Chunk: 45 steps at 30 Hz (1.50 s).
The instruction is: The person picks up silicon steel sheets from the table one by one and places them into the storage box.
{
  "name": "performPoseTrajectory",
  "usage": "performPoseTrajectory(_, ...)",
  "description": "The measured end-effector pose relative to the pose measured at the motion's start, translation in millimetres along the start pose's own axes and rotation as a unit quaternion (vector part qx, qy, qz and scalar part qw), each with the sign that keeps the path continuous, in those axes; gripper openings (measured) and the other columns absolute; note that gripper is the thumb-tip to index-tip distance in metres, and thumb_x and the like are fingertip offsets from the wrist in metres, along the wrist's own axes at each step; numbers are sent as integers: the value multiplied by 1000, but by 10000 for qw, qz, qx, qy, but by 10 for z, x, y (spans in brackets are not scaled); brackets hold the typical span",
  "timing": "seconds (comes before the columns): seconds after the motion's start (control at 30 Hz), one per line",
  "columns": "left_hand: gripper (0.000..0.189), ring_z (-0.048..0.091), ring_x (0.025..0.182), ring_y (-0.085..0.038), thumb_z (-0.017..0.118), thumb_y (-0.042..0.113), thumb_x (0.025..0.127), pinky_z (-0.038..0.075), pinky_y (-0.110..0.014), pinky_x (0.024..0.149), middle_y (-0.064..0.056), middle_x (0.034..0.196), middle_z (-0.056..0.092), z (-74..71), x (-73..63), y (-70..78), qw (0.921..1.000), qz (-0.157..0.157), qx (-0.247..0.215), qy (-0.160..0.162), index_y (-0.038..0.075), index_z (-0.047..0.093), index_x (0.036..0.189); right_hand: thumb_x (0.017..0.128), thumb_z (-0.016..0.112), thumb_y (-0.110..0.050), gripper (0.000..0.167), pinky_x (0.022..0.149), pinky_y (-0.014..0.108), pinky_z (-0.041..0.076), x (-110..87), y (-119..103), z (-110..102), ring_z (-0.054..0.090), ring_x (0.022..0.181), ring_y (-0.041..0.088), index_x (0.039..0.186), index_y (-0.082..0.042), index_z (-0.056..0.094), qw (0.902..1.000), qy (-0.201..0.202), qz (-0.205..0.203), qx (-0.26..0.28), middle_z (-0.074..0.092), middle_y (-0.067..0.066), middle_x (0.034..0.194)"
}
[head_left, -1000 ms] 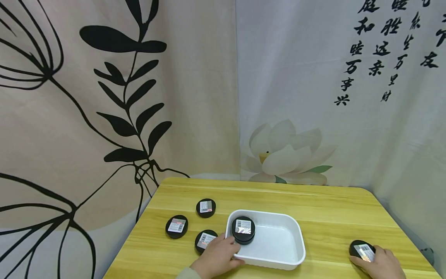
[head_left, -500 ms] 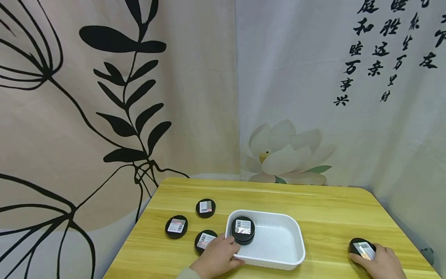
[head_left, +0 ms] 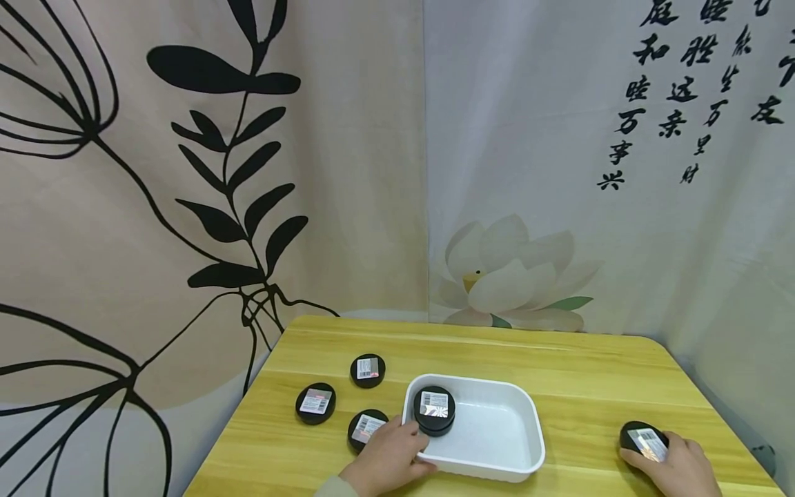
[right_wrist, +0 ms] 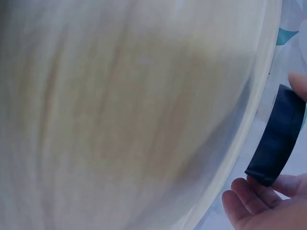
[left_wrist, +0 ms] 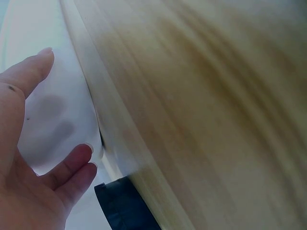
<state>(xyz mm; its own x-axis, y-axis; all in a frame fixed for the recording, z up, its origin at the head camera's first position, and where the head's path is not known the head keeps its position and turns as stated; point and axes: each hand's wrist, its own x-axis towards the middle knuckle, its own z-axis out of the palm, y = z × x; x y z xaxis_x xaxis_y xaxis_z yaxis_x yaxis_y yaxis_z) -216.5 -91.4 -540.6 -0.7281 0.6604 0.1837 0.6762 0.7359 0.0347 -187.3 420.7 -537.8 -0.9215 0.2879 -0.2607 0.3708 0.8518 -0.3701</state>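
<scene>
Hardly anything has changed from where I stand: over the last half second the right hand (head_left: 686, 469) and its round tin (head_left: 643, 442) have crept a touch toward the table's far edge and the tray, while all else I can see has kept its place. So, as I judge it, the gathering of tins is barely further on; this one is over the right end of the table (head_left: 590, 390), well apart from the tray (head_left: 497, 429). The right thumb and fingers pinch the tin by opposite sides, only as wide apart as the tin itself, and from the wrist it looks held clear of the wood. The left hand (head_left: 390, 457) is spread wide and loose about the tray's near left corner, thumb against the white wall, fingertips touching too; how hard it presses I can't tell. Inside the tray, at its left end, sits a stack of tins (head_left: 434, 408), two by the look of it. Three loose tins, a front tin (head_left: 366, 429), a back tin (head_left: 367, 371) and a left tin (head_left: 315, 403), lie label up beside the tray, the front one just by the left hand.
</scene>
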Motion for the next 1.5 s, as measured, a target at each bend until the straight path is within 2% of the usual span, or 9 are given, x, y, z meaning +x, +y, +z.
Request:
performPoseTrajectory(0.3, 40, 42, 75, -7, 60, 66, 90, 39, -22, 72, 16, 77, 47, -12, 2, 1, 10000, -7, -37, -75, 28, 57, 78, 83, 67, -68, 117, 83, 57, 49, -75, -85, -53, 46, 102, 49, 131, 31, 28, 9996, 35, -92, 251, 39, 49, 115)
performPoseTrajectory(0.67, 41, 40, 74, -7, 59, 66, 90, 37, -22, 69, 15, 76, 46, -5, 11, -15, 9999, -40, -96, -117, 28, 55, 76, 81, 70, -66, 117, 85, 58, 49, -96, -178, -59, 44, 104, 51, 132, 30, 27, 9994, 186, 5, 309, 36, 49, 117)
performPoseTrajectory(0.9, 40, 41, 75, -6, 59, 67, 90, 39, -22, 73, 16, 78, 48, 4, 5, -7, 9999, -27, -47, -120, 29, 57, 78, 82, 70, -66, 117, 86, 60, 47, -101, -198, -75, 42, 107, 54, 133, 31, 27, 9988, 295, -159, 363, 32, 52, 121)
performPoseTrajectory(1.03, 39, 41, 75, -6, 60, 67, 89, 39, -23, 73, 16, 79, 49, 1, 7, -1, 9999, -19, -45, -106, 29, 59, 80, 82, 70, -67, 117, 85, 59, 47, -89, -210, -93, 43, 108, 55, 134, 30, 28, 9982, 367, -263, 400, 35, 52, 122)
performPoseTrajectory(1.33, 40, 40, 74, -6, 60, 67, 89, 38, -22, 72, 16, 78, 47, -22, 6, 2, 9999, -19, -53, -115, 29, 58, 79, 83, 70, -66, 112, 81, 57, 49, -76, -239, -119, 56, 101, 51, 132, 28, 34, 9950, 664, -550, 502, 51, 46, 116)
performPoseTrajectory(1.5, 40, 40, 74, -6, 60, 66, 90, 39, -22, 73, 16, 77, 46, -31, 1, 7, 10000, 34, -16, -40, 28, 56, 77, 83, 70, -66, 111, 83, 59, 48, -93, -285, -138, 54, 105, 53, 133, 27, 34, 9950, 664, -558, 497, 48, 47, 121)
